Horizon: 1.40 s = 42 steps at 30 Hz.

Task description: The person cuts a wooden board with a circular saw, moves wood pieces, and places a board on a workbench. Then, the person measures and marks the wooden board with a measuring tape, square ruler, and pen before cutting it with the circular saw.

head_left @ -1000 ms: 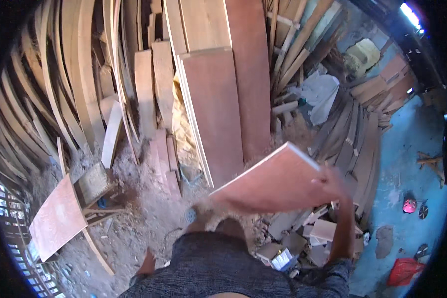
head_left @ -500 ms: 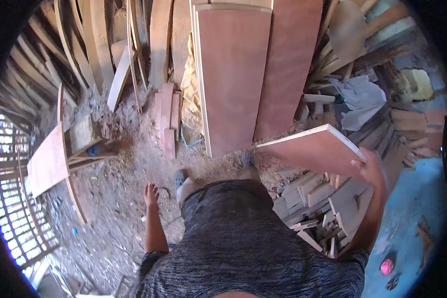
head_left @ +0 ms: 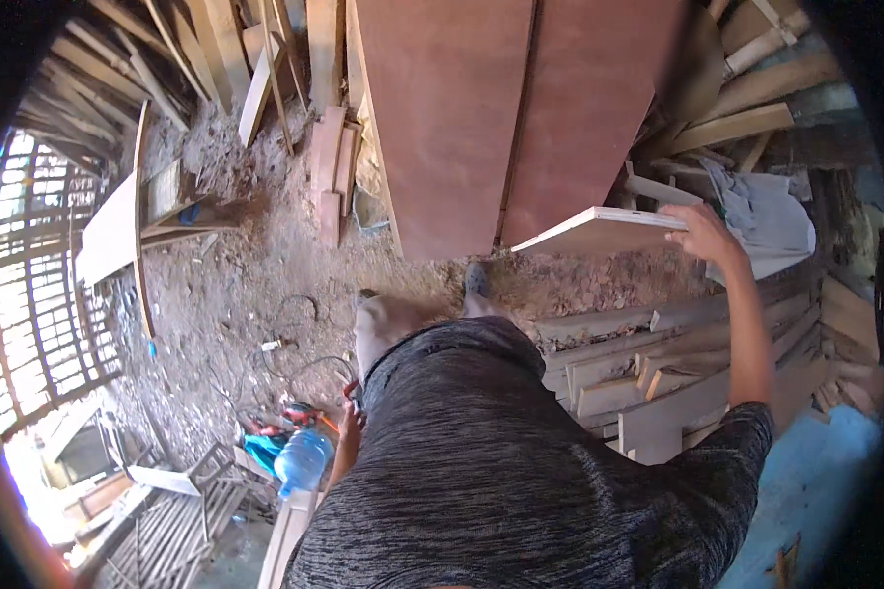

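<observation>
My right hand (head_left: 705,236) grips the corner of a reddish-brown plywood panel (head_left: 594,234), whose pale layered edge faces up. The panel is tilted, and its far-left corner is close to the lower end of tall reddish plywood boards (head_left: 442,128) at the front. Low at my left side, my left hand (head_left: 354,420) hangs beside my shirt, partly hidden. Something small and red (head_left: 350,391) shows at its fingers; whether the hand holds it is unclear. Past that hand, red and orange tools (head_left: 300,412) lie on the ground beside a clear blue plastic bottle (head_left: 304,457).
Offcut planks (head_left: 609,383) are piled at my right. A pale board (head_left: 113,236) leans on a wooden block at the left, near a lattice wall (head_left: 39,265). Short reddish strips (head_left: 332,172) and a cable (head_left: 300,368) lie on the dirt floor. A grey cloth (head_left: 761,221) lies at the right.
My body has turned and leaned. The right hand has raised the panel, now seen more edge-on. My left hand has dropped back to my side, and the bottle and tools have come into view.
</observation>
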Each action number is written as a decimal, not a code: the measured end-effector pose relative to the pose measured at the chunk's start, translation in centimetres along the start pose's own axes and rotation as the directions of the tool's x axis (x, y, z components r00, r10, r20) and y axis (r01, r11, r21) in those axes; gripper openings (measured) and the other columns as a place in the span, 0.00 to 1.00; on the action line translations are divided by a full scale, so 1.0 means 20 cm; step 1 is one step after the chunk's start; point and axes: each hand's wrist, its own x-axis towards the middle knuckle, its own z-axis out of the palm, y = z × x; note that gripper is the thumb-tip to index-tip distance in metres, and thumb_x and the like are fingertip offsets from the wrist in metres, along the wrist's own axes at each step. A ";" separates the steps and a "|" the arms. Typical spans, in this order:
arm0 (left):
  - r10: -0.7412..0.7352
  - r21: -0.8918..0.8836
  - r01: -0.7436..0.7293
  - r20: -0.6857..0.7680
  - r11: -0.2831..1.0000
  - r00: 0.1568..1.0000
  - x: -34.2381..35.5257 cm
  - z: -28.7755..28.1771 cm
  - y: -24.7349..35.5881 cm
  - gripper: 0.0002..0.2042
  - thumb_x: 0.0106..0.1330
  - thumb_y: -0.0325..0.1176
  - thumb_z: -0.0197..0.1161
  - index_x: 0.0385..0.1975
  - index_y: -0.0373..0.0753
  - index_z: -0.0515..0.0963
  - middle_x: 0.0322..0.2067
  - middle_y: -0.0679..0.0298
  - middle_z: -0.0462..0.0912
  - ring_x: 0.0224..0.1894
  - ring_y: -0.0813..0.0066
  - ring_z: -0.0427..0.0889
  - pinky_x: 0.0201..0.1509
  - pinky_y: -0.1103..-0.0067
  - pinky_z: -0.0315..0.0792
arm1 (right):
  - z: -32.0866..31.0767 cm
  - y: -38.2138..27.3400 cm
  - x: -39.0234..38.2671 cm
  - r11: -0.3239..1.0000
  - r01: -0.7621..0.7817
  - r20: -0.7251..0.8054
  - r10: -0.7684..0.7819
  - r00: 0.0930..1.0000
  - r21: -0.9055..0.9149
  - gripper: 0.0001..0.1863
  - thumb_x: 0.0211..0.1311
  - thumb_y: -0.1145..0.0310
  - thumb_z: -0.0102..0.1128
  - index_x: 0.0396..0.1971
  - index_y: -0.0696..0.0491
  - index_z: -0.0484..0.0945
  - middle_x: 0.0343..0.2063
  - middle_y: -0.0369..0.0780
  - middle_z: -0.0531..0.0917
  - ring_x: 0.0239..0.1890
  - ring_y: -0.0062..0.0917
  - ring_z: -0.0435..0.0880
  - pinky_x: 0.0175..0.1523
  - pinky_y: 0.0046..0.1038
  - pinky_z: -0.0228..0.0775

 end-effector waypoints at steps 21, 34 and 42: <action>0.367 0.122 -0.347 -0.225 0.930 0.903 -0.15 0.41 -0.37 0.11 0.78 0.39 0.60 0.49 0.39 0.81 0.27 0.77 0.73 0.27 0.89 0.70 0.29 0.86 0.63 | -0.03 0.43 1.36 0.965 -0.122 -0.330 0.041 0.943 -0.230 0.27 0.59 0.81 0.57 0.59 0.50 0.71 0.61 0.46 0.76 0.65 0.49 0.74 0.66 0.49 0.70; 0.284 0.245 -0.218 -0.280 0.945 0.917 -0.37 0.43 -0.44 0.12 0.77 0.40 0.62 0.49 0.39 0.81 0.30 0.74 0.77 0.29 0.87 0.73 0.30 0.85 0.67 | -0.19 0.64 1.67 0.966 -0.170 -0.342 0.095 0.935 -0.196 0.23 0.64 0.66 0.69 0.56 0.55 0.75 0.54 0.50 0.81 0.58 0.50 0.81 0.59 0.51 0.76; 0.246 0.302 -0.160 -0.271 0.940 0.931 -0.39 0.46 -0.38 0.14 0.76 0.40 0.64 0.51 0.37 0.81 0.33 0.72 0.80 0.31 0.86 0.76 0.32 0.85 0.70 | -0.08 0.90 1.85 0.916 -0.311 -0.491 0.156 0.857 -0.252 0.13 0.69 0.68 0.59 0.51 0.54 0.75 0.52 0.49 0.83 0.55 0.51 0.83 0.57 0.52 0.77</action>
